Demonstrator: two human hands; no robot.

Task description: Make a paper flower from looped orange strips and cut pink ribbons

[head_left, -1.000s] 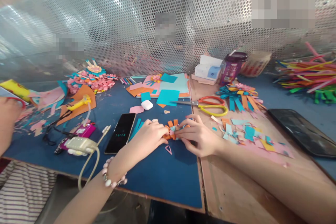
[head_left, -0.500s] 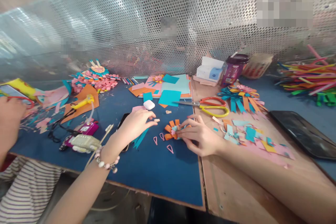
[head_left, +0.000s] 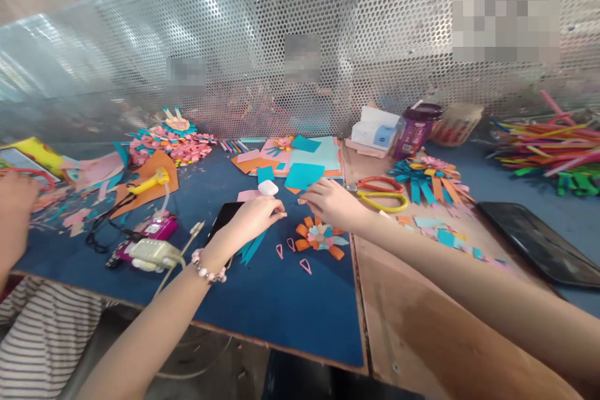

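Petals of orange paper ringed a pale blue and pink middle on the paper flower (head_left: 320, 238), which lay flat on the blue tabletop (head_left: 300, 312), just right of the centre of the frame and below both hands. Neither hand touched it. At the centre, the left hand (head_left: 257, 217), a beaded bracelet (head_left: 207, 267) on its wrist, had its thumb and forefinger drawn close together; whether they gripped anything could not be told. The right hand (head_left: 330, 203) hung above the flower with its fingers bent and pointing left, and its grip could not be told either.

Three pink paper loops (head_left: 305, 265) lay left of and below the flower, and blue strips (head_left: 252, 249) lay farther left, near a black phone (head_left: 224, 217) partly covered by the left hand. Behind that hand sat a white rounded object (head_left: 268, 187). Scissors with red and yellow handles (head_left: 383, 201) lay right of centre, partly hidden by the right hand. Beyond them stood a purple cup (head_left: 417, 130). At the left edge, another person's hand (head_left: 17, 209) was near a red handle (head_left: 47, 179).
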